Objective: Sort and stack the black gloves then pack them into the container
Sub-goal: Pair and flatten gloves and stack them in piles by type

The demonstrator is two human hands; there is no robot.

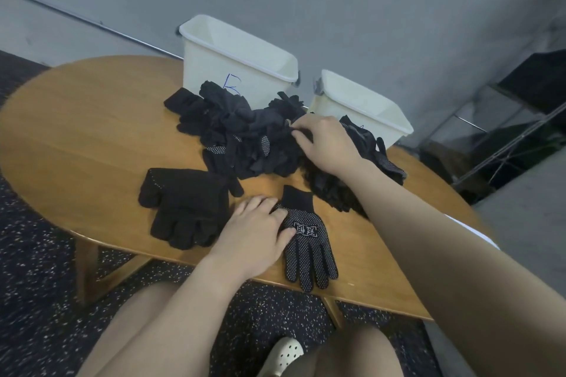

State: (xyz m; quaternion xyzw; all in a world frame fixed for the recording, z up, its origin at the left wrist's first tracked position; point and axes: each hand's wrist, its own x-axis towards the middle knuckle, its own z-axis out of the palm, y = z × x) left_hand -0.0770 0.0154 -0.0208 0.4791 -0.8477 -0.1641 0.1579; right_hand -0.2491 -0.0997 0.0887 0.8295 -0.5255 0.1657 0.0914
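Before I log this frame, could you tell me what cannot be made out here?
- Head view: the floor of each white bin is hidden by its own walls.
- The glove count in the pile is lost in tangled black cloth.
- What the right hand pinches is hidden under its fingers.
- The near glove is partly covered by the left hand.

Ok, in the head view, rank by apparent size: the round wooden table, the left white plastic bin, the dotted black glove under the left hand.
1. Round wooden table
2. Left white plastic bin
3. Dotted black glove, though it lies nearer the camera.
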